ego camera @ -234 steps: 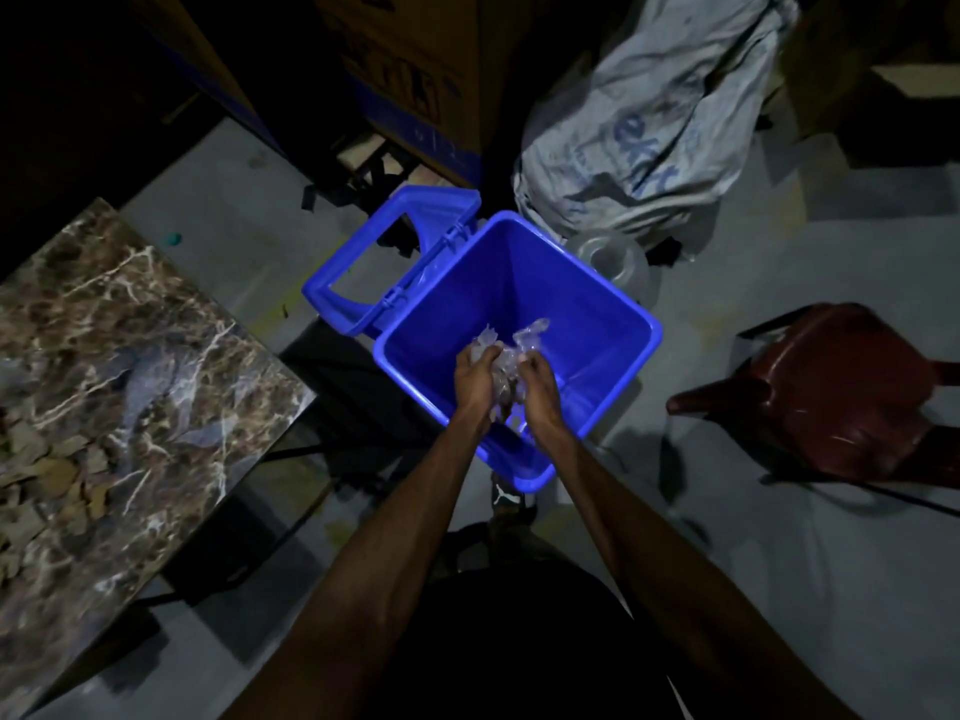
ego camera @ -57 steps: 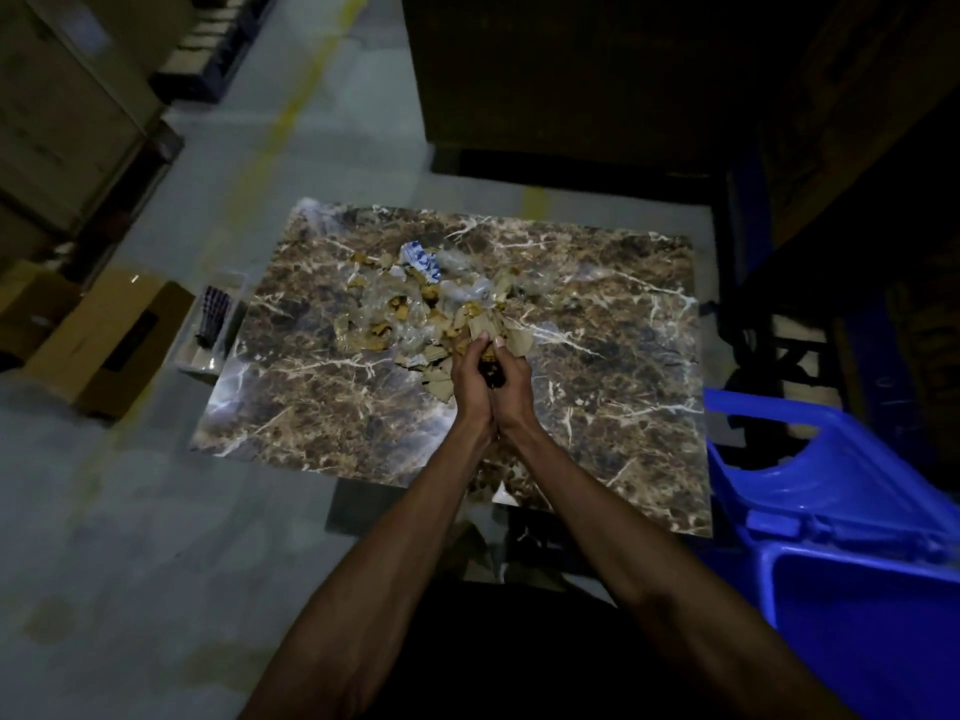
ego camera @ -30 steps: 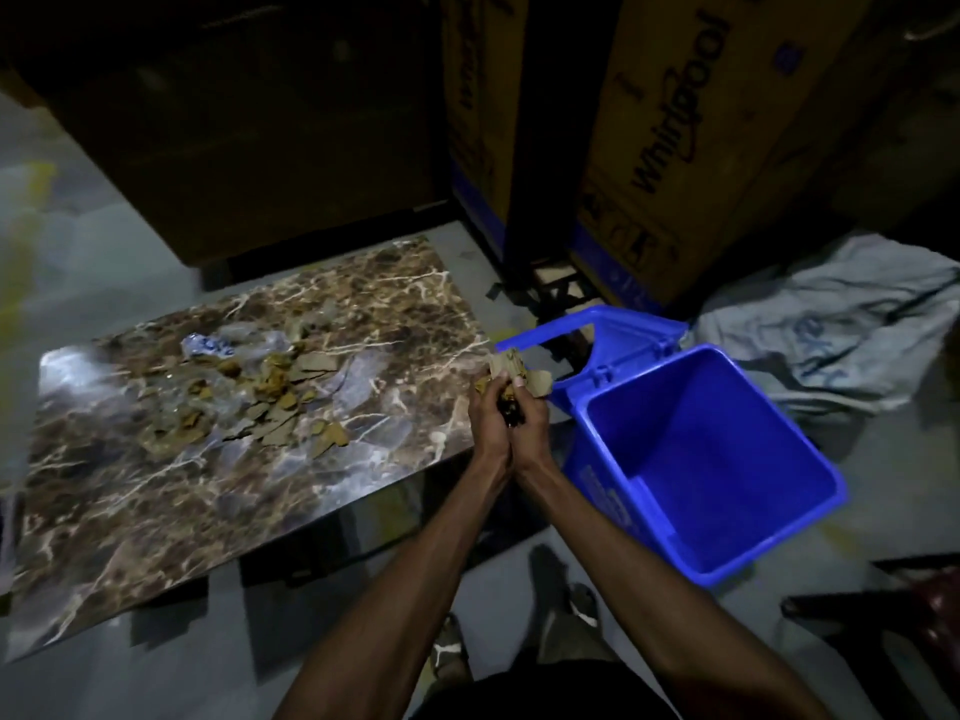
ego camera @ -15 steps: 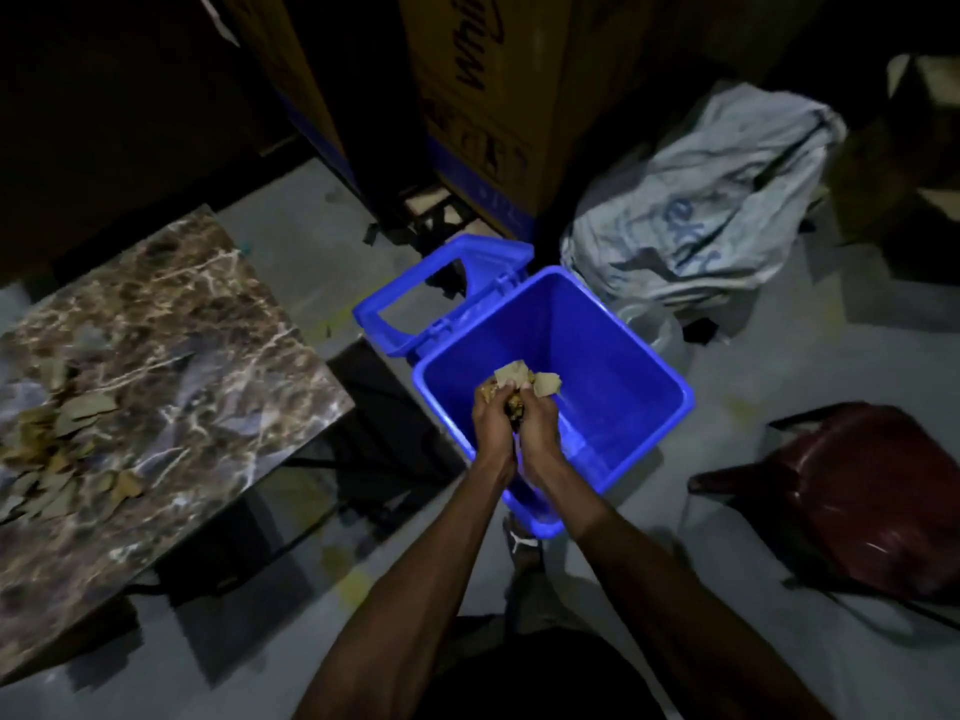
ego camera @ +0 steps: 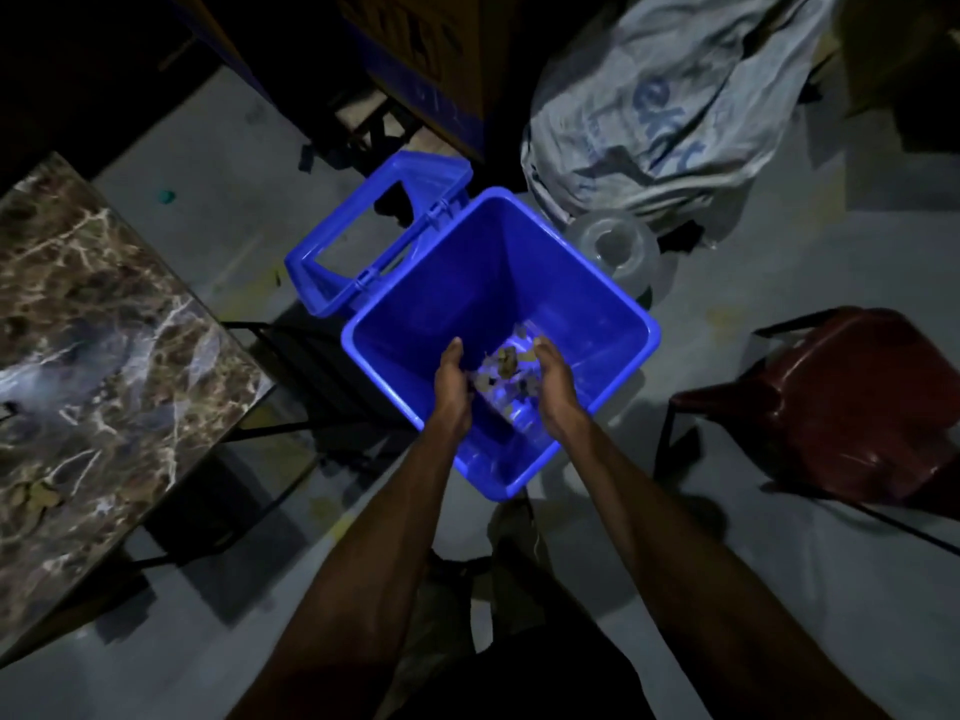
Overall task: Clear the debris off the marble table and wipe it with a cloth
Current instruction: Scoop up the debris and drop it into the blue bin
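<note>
The left hand [ego camera: 451, 388] and the right hand [ego camera: 557, 389] are held apart over the mouth of the blue bin [ego camera: 613, 298] near the middle of the frame, fingers relaxed and spread, palms turned inward, nothing gripped in either. The gap between them is presumably left so that a load can drop straight down. Between the palms, small scraps of debris [ego camera: 506, 362] are seen against the blue interior; whether they are falling or already lying on the bottom cannot be told.

The bin's hinged lid [ego camera: 332, 283] is swung out toward the upper left, which leaves the opening free from above. The bin is set on the floor just beside the marble table [ego camera: 104, 324] at the left edge of the frame, probably to keep the carry short. A few leaf-like scraps [ego camera: 34, 497] are visible on the table's lower left part, so clearing is judged unfinished, and no cloth is seen for the wiping.

Further out, a clear container [ego camera: 618, 249] is touching or nearly touching the bin's upper right rim, a pale sack [ego camera: 675, 106] is slumped in the upper right, and a dark red chair [ego camera: 852, 402] is placed at the right.
</note>
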Available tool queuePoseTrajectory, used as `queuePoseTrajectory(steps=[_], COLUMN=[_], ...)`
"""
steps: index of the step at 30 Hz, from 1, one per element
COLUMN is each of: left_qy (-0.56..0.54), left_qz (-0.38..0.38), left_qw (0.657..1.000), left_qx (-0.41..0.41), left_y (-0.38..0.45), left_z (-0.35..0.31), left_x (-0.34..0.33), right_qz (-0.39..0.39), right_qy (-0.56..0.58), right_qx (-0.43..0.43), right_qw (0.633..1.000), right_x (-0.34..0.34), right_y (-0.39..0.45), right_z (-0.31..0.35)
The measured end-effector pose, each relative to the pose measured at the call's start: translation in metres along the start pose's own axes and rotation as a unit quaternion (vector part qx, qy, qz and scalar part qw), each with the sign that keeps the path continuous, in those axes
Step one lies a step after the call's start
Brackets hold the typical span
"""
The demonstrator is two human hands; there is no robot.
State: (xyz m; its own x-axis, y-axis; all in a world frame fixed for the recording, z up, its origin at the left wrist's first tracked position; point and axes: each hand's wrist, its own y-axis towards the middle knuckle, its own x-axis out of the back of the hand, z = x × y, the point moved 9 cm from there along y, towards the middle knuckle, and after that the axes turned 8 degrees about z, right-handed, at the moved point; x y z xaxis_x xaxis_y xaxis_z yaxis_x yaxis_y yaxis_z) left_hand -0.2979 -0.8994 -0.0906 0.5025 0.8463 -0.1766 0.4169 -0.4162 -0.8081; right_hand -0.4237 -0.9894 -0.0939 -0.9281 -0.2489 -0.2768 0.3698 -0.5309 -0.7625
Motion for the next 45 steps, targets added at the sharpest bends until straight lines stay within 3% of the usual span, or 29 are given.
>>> queuePoseTrajectory(steps=[6, 10, 14, 17, 26, 34, 45], left_qy=[-0.007, -0.043, -0.083, -0.121, -0.252, -0.293, -0.294], left_qz=[-0.006, 0.013, 0.002, -0.022, -0.132, -0.221, -0.234], left_qw=[1.000, 0.999, 0.996, 0.990, 0.944, 0.908, 0.905], left_qx=[0.013, -0.010, -0.040, -0.073, -0.168, -0.201, -0.201], left_y=[-0.002, -0.030, -0.064, -0.098, -0.204, -0.274, -0.278], left_z=[0.014, 0.007, 0.001, 0.000, 0.044, 0.089, 0.098], left_x=[0.031, 0.052, 0.097, 0.138, 0.294, 0.408, 0.495], right_qz=[0.008, 0.039, 0.130, 0.173, 0.360, 0.415, 0.438], right_qy=[-0.018, -0.073, -0.154, -0.188, -0.341, -0.423, -0.479], right_qx=[-0.011, -0.027, -0.055, -0.050, -0.054, -0.047, 0.004], right_qw=[1.000, 0.996, 0.978, 0.965, 0.867, 0.804, 0.760], right_x=[-0.004, -0.012, -0.039, -0.098, -0.237, -0.288, -0.351], right_y=[-0.018, -0.009, 0.005, -0.042, -0.153, -0.235, -0.249], right_z=[0.006, -0.030, -0.086, -0.093, -0.190, -0.284, -0.344])
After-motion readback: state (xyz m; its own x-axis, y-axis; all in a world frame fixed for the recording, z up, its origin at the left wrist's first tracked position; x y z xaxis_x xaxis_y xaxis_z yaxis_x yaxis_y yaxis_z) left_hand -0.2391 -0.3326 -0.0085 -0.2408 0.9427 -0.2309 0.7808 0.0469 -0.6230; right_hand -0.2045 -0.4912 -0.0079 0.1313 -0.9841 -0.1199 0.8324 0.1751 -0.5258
